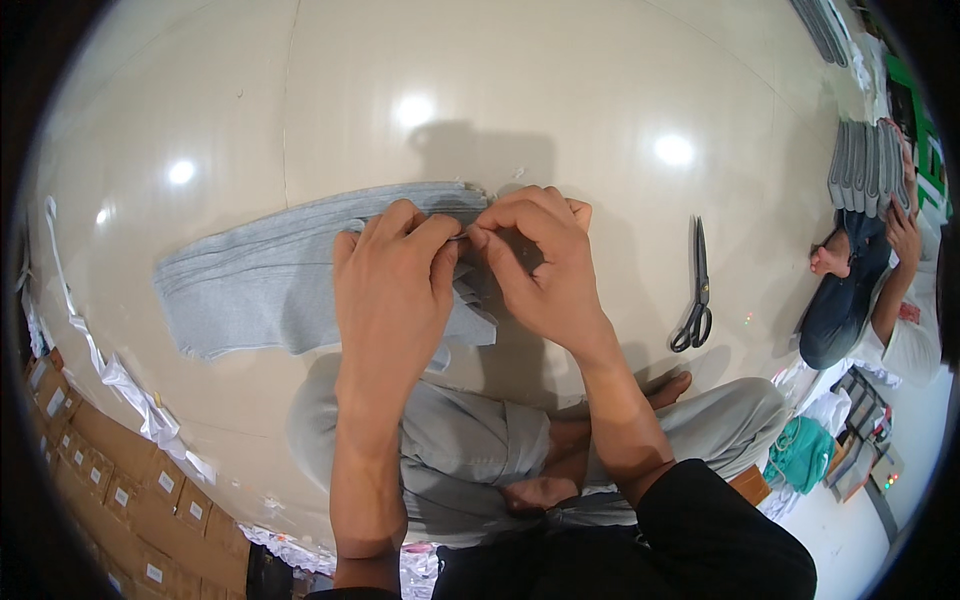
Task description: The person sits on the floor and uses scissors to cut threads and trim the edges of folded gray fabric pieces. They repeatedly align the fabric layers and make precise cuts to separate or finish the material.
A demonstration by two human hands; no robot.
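Observation:
Several layers of grey knit cloth (250, 290) lie stacked on the floor, slightly fanned, with long dark edge lines running along them. Over the right end of the stack, my left hand (395, 280) is closed in a pinch on a raised edge of the cloth. Close against it, my right hand (540, 265) pinches with thumb and forefinger at the same edge. The fingertips of both hands nearly meet, and the small bit between them is mostly hidden. Black-handled scissors (697, 290) lie shut on the floor to the right, apart from my hands.
My crossed legs in grey trousers (470, 440) are just below the cloth. Cardboard boxes (130, 500) and a white strip (130, 390) are at lower left. At right, another person's hand (903, 235) touches folded grey cloth stacks (865, 165). A green bundle (800, 455) sits lower right.

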